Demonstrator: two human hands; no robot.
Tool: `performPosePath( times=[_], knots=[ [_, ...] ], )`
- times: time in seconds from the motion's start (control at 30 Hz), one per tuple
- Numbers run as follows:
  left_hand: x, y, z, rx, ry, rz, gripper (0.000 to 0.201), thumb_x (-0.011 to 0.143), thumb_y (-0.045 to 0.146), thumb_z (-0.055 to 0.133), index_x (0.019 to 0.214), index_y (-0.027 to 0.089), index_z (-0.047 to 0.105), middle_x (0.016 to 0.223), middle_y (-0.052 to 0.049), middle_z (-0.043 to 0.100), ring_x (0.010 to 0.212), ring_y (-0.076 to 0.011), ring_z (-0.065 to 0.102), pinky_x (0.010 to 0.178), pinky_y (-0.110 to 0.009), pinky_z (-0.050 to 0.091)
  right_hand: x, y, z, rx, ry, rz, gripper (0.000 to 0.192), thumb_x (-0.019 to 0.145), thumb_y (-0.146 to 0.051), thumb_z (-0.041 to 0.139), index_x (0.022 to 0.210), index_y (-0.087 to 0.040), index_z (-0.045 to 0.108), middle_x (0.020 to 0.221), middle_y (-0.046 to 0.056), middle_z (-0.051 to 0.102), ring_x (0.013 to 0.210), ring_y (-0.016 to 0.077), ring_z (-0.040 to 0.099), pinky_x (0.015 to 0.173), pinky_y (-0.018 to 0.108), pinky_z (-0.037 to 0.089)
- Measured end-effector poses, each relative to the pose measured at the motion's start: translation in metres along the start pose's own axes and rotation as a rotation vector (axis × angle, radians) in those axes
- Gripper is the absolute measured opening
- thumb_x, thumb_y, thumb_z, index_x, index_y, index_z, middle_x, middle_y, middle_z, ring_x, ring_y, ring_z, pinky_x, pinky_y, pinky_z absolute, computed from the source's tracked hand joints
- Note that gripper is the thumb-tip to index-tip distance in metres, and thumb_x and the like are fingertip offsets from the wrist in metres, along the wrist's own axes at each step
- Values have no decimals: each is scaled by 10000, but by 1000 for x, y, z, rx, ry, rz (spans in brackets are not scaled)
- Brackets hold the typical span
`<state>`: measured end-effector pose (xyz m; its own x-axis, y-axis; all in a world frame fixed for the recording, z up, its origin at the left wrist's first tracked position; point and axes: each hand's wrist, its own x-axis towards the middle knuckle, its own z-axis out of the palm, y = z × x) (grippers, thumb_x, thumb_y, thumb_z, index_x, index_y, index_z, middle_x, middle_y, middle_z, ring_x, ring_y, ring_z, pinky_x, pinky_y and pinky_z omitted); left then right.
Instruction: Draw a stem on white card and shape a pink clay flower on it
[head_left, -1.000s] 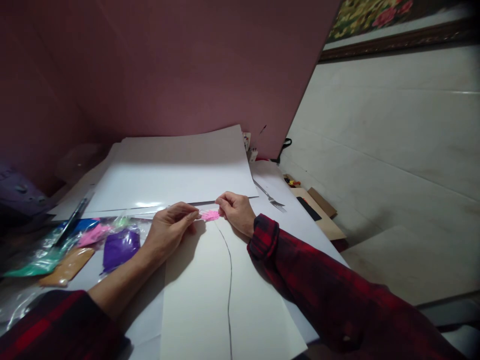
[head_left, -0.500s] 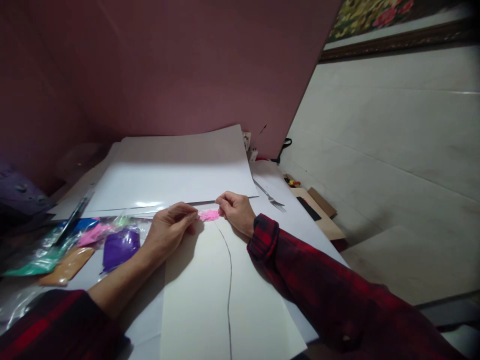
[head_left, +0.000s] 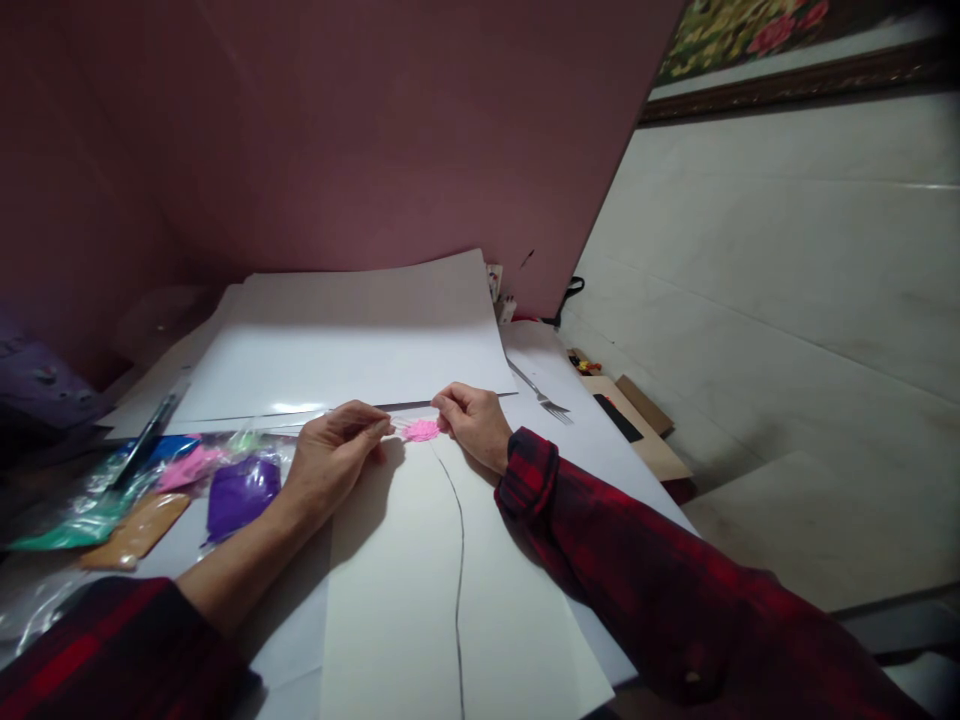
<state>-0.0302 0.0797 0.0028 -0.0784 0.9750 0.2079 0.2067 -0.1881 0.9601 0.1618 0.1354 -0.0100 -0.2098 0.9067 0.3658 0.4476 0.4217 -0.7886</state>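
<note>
A small ridged lump of pink clay [head_left: 421, 430] lies at the top of a cream sheet of paper [head_left: 397, 600], above a dark curved line [head_left: 460, 540] drawn down the sheet. My left hand [head_left: 341, 445] is closed in a pinch just left of the clay. Something thin and see-through shows between its fingertips and the lump; I cannot make out what it is. At the clay's right edge, my right hand [head_left: 472, 420] is also closed, thumb and forefinger pinching where they meet the pink rim. Its other fingers are curled in.
Bagged clay in purple [head_left: 241, 498], tan [head_left: 136, 530] and other colours lies at the left, with a dark pen [head_left: 146, 440] across it. Large white sheets [head_left: 352, 330] lean behind my hands. A fork [head_left: 544, 398] rests beyond my right hand. Cardboard [head_left: 637, 430] is past the table's right edge.
My left hand has shifted slightly left, away from the pink clay, and more of the see-through stuff shows between them. My right hand has stayed nearly still.
</note>
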Motion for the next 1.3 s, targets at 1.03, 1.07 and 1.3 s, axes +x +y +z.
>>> performPosePath(
  times=[1.03, 1.07, 1.3],
  knots=[
    [2, -10, -1, 64, -14, 31, 42, 773, 251, 664, 761, 211, 665, 625, 36, 627, 574, -108, 546, 594, -239, 413, 0, 1, 0, 9, 12, -3, 205, 878, -272, 534, 714, -190, 625, 567, -27, 627, 524, 99, 551, 569, 217, 424],
    [2, -10, -1, 62, -2, 30, 48, 769, 256, 671, 759, 210, 667, 615, 38, 621, 567, -107, 543, 581, -236, 410, 0, 2, 0, 11, 12, -2, 204, 878, -271, 534, 715, -190, 625, 568, -27, 627, 522, 99, 550, 568, 217, 424],
    [0, -3, 1, 11, 26, 8, 117, 754, 312, 699, 756, 197, 679, 633, 16, 652, 530, -101, 529, 501, -216, 381, 0, 2, 1, 22, 9, -2, 196, 875, -264, 537, 715, -190, 623, 566, -26, 623, 518, 98, 546, 563, 218, 425]
  ],
)
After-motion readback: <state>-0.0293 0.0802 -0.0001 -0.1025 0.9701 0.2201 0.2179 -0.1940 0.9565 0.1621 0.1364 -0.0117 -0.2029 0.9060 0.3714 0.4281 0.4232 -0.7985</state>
